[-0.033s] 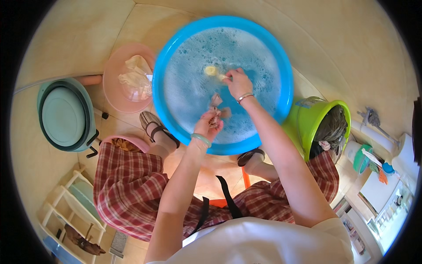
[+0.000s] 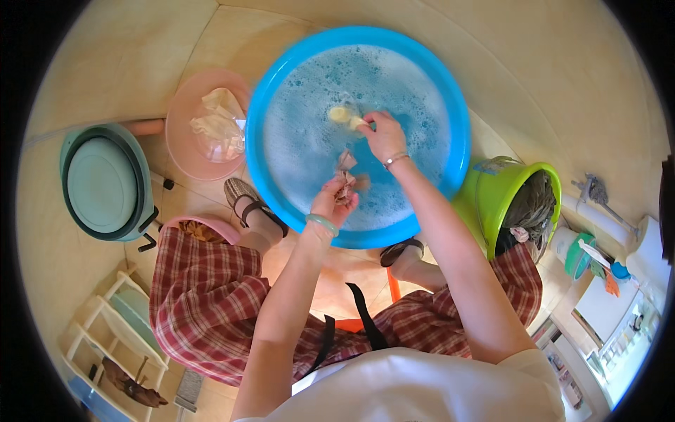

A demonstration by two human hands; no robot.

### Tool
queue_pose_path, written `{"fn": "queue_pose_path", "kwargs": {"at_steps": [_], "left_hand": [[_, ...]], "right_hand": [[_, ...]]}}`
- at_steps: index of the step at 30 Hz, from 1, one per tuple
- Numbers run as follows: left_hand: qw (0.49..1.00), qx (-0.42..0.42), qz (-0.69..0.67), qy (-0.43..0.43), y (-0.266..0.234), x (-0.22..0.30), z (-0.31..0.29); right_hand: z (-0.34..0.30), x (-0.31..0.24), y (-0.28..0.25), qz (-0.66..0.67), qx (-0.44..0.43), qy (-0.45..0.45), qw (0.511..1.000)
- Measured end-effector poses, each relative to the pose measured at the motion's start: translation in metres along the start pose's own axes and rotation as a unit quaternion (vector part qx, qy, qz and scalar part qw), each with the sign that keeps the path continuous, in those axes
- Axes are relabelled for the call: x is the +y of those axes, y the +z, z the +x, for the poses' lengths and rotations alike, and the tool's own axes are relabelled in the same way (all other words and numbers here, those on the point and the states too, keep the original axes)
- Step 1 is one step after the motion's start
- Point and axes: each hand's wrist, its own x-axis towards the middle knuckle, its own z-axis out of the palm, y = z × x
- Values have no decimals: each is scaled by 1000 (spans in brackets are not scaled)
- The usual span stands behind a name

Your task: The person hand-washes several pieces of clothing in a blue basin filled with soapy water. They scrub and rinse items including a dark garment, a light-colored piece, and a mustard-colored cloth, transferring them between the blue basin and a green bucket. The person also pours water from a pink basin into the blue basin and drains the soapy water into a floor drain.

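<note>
A wide blue basin (image 2: 459, 137) of sudsy water (image 2: 302, 91) stands on the floor in front of me. Over its near part, my left hand (image 2: 333, 202) is closed on a crumpled, dusty-pink cloth (image 2: 344, 180), part of which hangs free of the fingers. Farther in and to the right, the fingers of my right hand (image 2: 386, 136) pinch the near end of a pale yellow, round-ended object (image 2: 340, 114) at the foamy surface. What kind of thing it is cannot be made out.
Left of the basin are a pink bowl (image 2: 178, 144) with pale cloth (image 2: 217, 121) and a teal folding tub (image 2: 102, 185). A green bucket (image 2: 485, 193), tipped toward me, holds dark cloth (image 2: 529, 209) on the right. A white shelf rack (image 2: 105, 316) stands at the lower left.
</note>
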Motion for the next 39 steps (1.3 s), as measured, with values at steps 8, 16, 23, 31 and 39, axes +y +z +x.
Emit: {"fn": "queue_pose_path", "kwargs": {"at_steps": [8,16,23,31,39], "left_hand": [[999,3,29,35,21,-4,-4],[999,23,21,26,-8,-7,4],[1000,26,-9,-1,11,-13,-11],[993,13,22,111,22,-9,-1],[957,41,283,49,21,-45,4]], "right_hand": [[-85,-18,-27,244,-204,69,945],[-42,-31,-11,156,-101,36,982],[36,-25,16,-55,61,-59,995],[-55,-36,-21,244,-76,-80,963],[-95,17,17,149,-67,117,980]]}}
